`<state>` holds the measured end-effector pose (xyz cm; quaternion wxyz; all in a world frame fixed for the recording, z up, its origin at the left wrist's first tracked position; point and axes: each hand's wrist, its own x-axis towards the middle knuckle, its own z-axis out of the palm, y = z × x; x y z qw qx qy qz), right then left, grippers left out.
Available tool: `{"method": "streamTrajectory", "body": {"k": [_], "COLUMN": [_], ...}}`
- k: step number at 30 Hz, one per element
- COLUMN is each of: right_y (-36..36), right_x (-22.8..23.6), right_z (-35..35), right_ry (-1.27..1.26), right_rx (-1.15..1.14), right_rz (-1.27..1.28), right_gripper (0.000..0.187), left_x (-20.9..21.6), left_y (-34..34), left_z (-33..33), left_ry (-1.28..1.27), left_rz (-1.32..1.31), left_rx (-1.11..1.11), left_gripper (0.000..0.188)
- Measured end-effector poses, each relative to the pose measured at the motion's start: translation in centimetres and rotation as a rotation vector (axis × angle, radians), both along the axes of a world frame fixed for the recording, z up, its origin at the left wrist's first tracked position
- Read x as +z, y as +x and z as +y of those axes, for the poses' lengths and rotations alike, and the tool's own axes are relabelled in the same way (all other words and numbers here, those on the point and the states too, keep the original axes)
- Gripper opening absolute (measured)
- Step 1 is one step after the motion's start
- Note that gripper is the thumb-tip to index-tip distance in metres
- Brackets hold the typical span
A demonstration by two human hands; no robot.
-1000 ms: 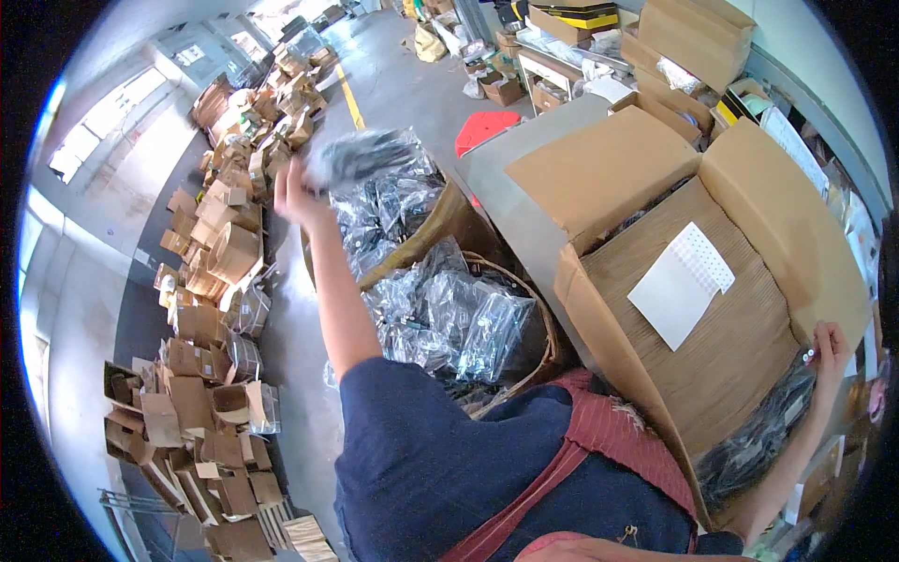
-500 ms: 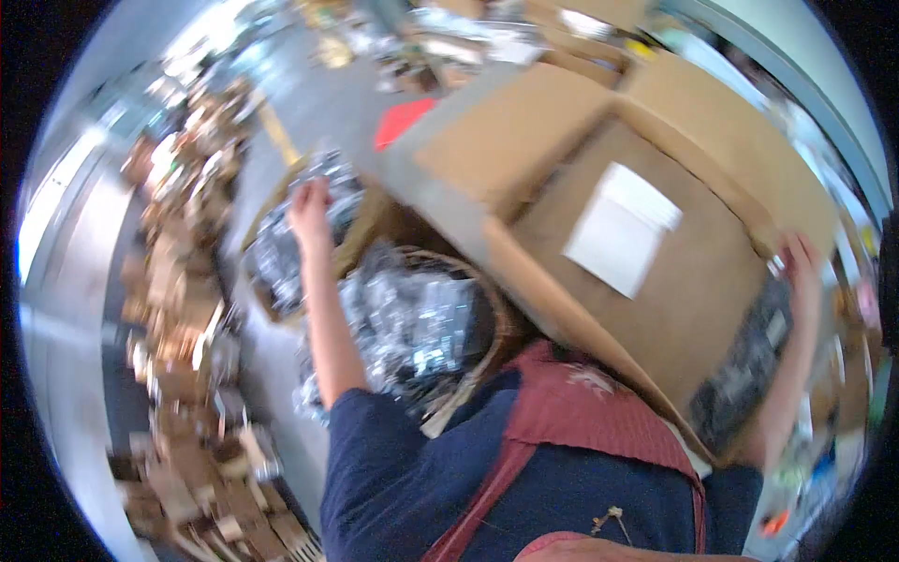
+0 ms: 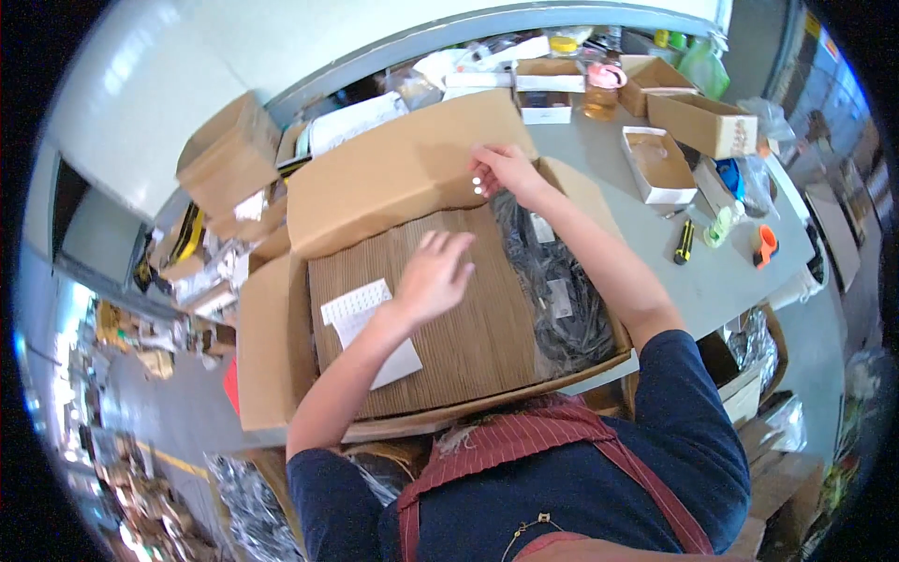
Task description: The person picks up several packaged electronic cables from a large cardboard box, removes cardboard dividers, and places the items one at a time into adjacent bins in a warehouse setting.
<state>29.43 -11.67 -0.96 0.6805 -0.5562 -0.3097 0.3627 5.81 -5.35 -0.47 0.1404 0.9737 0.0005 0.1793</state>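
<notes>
Cardboard sheet (image 3: 468,328) under left hand (image 3: 433,276); right hand (image 3: 506,169) on flap (image 3: 393,173).

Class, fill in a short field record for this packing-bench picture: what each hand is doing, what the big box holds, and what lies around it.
Left hand: left hand, fingers spread, over the corrugated sheet lying in the large cardboard box.
Right hand: right hand at the edge of the raised box flap.
Box contents: black bagged items showing beside the sheet; white paper label on the sheet.
Surface: grey table.
Nearby: small open boxes, yellow-and-black utility knife, orange tape dispenser.
</notes>
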Motion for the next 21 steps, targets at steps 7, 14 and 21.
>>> {"method": "streamTrajectory", "body": {"k": [7,14,21], "right_y": [2.7,3.0,3.1], "right_x": [-1.3,-1.0,-1.4], "right_z": [0.3,0.5,0.9], "right_ry": [0.167,0.155,0.197], "right_rx": [-0.223,-0.205,-0.346], "right_rz": [0.157,0.128,0.190], "right_gripper": [0.027,0.024,0.022], "left_x": [-0.5,-1.6,-1.7], "left_y": [7.2,9.2,4.4], "left_z": [-4.9,-4.4,0.2], "left_ry": [0.238,0.357,0.512], "left_rz": [-0.013,0.164,0.091], "left_rx": [-0.435,-0.426,-0.284], "left_gripper": [0.061,0.085,0.076]}}
